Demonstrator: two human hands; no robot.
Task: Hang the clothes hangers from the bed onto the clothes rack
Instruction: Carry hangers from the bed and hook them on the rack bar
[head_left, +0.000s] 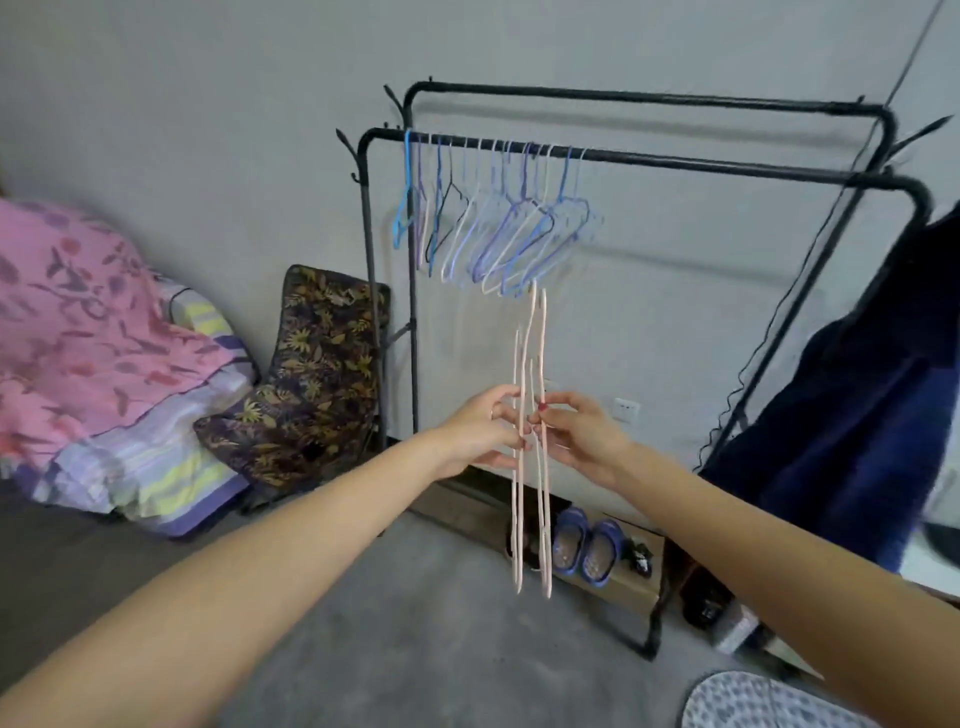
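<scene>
Separating pink hangers, mid-air, in front of the rack.
Left hand (480, 434) and right hand (576, 436) each pinch pink hangers (543, 467) edge-on, below the front rail (727, 165). Hung hangers (498, 228) crowd the rail's left. Next, probably: free one, lift its hook over bare rail to the right.

Pink hangers (530, 447) are showing edge-on, so their count and hook shapes can't be told; fingers of the left hand (480, 434) and right hand (579, 434) are covering the middle stretch. Hangers on the rack (493, 228) are overlapping and blurring, count unclear. Dark garment (857, 415) is running off the right edge and hiding the clothes rack (727, 166) right leg. Pink floral bedding (78, 322) is getting cut by the left edge. Patterned fabric (753, 701) is getting cropped at the bottom edge.
</scene>
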